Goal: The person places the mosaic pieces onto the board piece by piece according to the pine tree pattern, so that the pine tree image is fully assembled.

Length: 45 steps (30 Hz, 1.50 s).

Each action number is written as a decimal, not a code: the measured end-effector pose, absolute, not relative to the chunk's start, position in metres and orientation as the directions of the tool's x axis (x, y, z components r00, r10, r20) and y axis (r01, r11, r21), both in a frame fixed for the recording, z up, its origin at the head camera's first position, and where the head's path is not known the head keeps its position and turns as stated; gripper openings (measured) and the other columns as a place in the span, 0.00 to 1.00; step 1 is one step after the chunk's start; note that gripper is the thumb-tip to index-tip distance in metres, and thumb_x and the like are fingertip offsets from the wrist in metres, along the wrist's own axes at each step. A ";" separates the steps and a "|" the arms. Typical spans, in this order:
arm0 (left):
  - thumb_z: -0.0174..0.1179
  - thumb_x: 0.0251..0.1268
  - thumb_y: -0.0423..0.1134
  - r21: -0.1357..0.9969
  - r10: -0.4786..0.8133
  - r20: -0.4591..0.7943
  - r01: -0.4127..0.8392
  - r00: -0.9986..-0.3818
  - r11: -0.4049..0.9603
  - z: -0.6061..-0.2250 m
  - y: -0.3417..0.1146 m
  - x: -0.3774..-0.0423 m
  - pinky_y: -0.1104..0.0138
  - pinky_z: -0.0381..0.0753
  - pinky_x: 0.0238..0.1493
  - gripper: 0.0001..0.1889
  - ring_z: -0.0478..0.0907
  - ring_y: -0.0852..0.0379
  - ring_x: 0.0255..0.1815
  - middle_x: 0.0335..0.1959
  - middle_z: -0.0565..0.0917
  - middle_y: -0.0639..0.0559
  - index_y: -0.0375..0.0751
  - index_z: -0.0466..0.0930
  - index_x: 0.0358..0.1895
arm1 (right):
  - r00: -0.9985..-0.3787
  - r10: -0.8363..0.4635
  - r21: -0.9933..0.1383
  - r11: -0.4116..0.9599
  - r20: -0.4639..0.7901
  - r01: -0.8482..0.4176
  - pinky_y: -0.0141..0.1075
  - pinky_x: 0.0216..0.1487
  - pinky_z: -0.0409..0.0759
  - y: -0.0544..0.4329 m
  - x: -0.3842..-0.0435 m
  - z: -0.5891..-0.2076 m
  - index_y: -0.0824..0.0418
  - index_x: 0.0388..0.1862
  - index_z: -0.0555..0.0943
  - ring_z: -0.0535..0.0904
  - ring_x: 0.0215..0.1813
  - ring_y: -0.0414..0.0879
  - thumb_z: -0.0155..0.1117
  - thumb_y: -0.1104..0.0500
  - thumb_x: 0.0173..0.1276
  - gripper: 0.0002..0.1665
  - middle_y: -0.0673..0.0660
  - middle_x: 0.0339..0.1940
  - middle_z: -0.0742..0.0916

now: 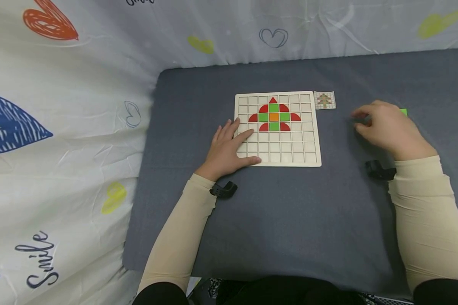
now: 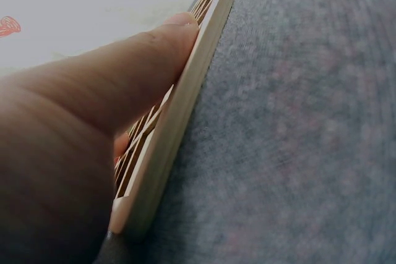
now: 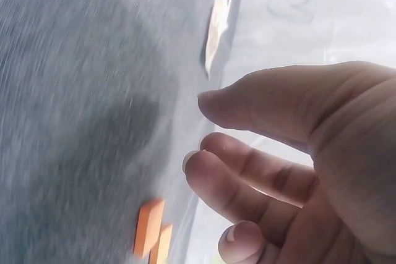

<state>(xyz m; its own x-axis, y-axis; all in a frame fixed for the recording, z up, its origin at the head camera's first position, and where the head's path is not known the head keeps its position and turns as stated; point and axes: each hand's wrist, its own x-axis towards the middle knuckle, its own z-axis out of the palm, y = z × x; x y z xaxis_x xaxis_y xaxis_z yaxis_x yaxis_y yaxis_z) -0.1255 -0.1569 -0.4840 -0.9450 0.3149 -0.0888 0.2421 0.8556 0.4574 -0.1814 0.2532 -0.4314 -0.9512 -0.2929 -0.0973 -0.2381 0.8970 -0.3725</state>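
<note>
1. Head view: the left hand [image 1: 229, 146] rests on the left side of the grid board [image 1: 286, 159], fingers spread, thumb along the near edge. Coloured pieces [image 1: 274, 117] sit in the board's upper half. The right hand [image 1: 393, 127] is well apart, to the right past the picture card [image 1: 325, 100]; a green piece [image 1: 403, 112] peeks out beside its knuckles.
2. Left wrist view: the thumb lies on the board's rim; the other fingers are mostly hidden.
3. Right wrist view: the thumb stands apart from the bent fingers, nothing between them. Two orange blocks [image 3: 148, 227] lie on the fingers' side, away from the thumb, long axes nearly upright in view; the right hand is nearer.
</note>
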 end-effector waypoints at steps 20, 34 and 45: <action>0.69 0.57 0.73 0.444 0.319 -0.092 0.248 -0.943 0.861 -0.485 -0.158 -0.127 0.55 0.29 0.86 0.48 0.35 0.50 0.89 0.88 0.46 0.51 0.63 0.67 0.81 | -0.964 -0.153 -0.274 0.958 -0.220 -0.089 0.71 0.50 0.73 0.286 -0.176 -0.436 0.73 0.62 0.79 0.74 0.55 0.74 0.57 0.69 0.65 0.26 0.77 0.60 0.77; 0.70 0.57 0.73 0.451 0.316 -0.098 0.241 -0.944 0.860 -0.483 -0.158 -0.127 0.55 0.29 0.86 0.48 0.35 0.51 0.89 0.88 0.46 0.51 0.63 0.67 0.81 | -0.953 -0.263 -0.355 0.914 -0.150 -0.196 0.63 0.53 0.75 0.280 -0.180 -0.439 0.74 0.50 0.85 0.78 0.53 0.69 0.65 0.64 0.68 0.16 0.75 0.48 0.86; 0.70 0.57 0.73 0.439 0.314 -0.092 0.244 -0.945 0.865 -0.485 -0.157 -0.127 0.55 0.29 0.86 0.49 0.36 0.49 0.89 0.88 0.47 0.50 0.62 0.67 0.81 | -0.941 -0.307 -0.394 0.889 -0.139 -0.232 0.46 0.36 0.78 0.264 -0.183 -0.443 0.76 0.45 0.85 0.81 0.34 0.54 0.65 0.63 0.67 0.15 0.68 0.34 0.88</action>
